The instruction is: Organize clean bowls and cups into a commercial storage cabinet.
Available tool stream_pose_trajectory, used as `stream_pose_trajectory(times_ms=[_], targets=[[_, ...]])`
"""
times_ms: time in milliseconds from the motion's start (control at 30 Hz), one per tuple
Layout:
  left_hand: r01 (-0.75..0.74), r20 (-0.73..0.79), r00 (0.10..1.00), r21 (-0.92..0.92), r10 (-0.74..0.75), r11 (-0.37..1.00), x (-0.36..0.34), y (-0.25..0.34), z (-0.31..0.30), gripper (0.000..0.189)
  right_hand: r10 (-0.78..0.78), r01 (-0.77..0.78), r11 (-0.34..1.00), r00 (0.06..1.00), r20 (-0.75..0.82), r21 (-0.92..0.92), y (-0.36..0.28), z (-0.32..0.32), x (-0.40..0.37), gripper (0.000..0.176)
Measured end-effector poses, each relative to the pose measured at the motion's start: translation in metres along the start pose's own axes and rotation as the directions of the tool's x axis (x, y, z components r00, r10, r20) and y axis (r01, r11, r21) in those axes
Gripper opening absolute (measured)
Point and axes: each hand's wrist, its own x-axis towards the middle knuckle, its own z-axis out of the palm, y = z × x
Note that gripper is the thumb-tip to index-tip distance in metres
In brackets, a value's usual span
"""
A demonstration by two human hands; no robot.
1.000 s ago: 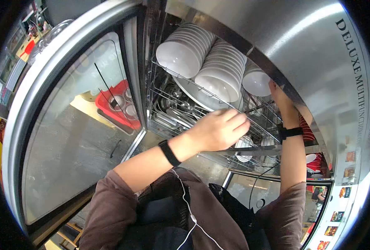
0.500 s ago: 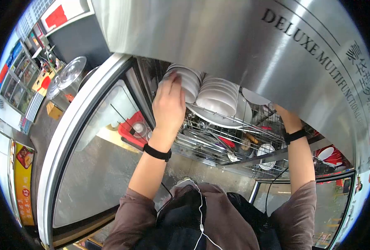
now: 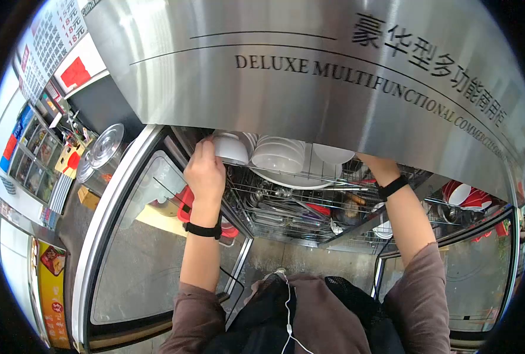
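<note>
My left hand point(image 3: 206, 166) is at the left end of the upper wire rack, its fingers curled against the side of a white bowl point(image 3: 230, 150). Right of that bowl stands a stack of white bowls point(image 3: 278, 154), tilted on edge. A large white plate point(image 3: 295, 180) lies beneath the stack. Another white dish point(image 3: 334, 154) shows farther right, partly covered by the steel panel. My right hand point(image 3: 376, 166) reaches in at the right side of the rack; its fingers are hidden behind the panel.
The cabinet's steel front panel point(image 3: 298, 76) overhangs the rack. Glass doors stand open at left point(image 3: 150, 259) and right point(image 3: 475, 283). A lower wire rack point(image 3: 280, 221) holds metal trays and utensils. Lidded metal pots point(image 3: 108, 147) stand beyond the left door.
The view has shifted, showing more of the steel panel. My left hand has moved from the top of the bowls to the left side of the leftmost bowl. The right hand stays at the rack.
</note>
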Motion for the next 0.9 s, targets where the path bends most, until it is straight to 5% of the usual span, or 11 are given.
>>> stream_pose_trajectory(times_ms=[200,367,500,600,700,800,833,900], targets=[[-0.152,-0.185,0.973,-0.058,0.139,0.987,-0.004,-0.002,-0.019,0.024,-0.063,0.063,0.998,0.998,-0.020,0.014,-0.002,-0.007,-0.001,0.033],[-0.274,-0.378,0.897,-0.064,0.231,0.960,-0.018,0.006,-0.036,0.009,0.093,-0.124,0.977,0.980,0.179,0.175,0.009,0.004,-0.010,0.036],[-0.343,-0.283,0.914,-0.149,0.292,0.928,-0.034,0.060,-0.054,0.006,0.131,-0.199,0.961,0.938,0.321,0.189,-0.002,-0.010,-0.007,0.037],[-0.320,-0.203,0.944,-0.373,0.260,0.871,-0.038,0.114,-0.043,0.008,0.165,-0.173,0.985,0.944,0.286,0.001,0.003,0.003,-0.014,0.032],[-0.111,-0.047,0.994,-0.463,0.101,0.879,-0.040,0.164,-0.025,0.007,0.263,-0.302,0.950,0.910,0.320,0.077,-0.011,-0.037,-0.010,0.031],[-0.018,0.000,1.000,-0.480,0.021,0.877,-0.034,0.191,0.004,0.009,0.250,-0.291,0.871,0.956,0.152,0.396,-0.014,-0.055,-0.033,0.032],[-0.010,0.016,1.000,-0.445,0.019,0.895,-0.033,0.197,0.011,0.009,0.281,-0.406,0.806,0.902,0.327,0.430,-0.025,-0.079,-0.030,0.033],[-0.038,-0.040,0.999,-0.421,0.023,0.906,-0.033,0.206,0.032,0.010,0.186,-0.387,0.799,0.886,0.424,0.460,-0.037,-0.106,-0.028,0.033]])
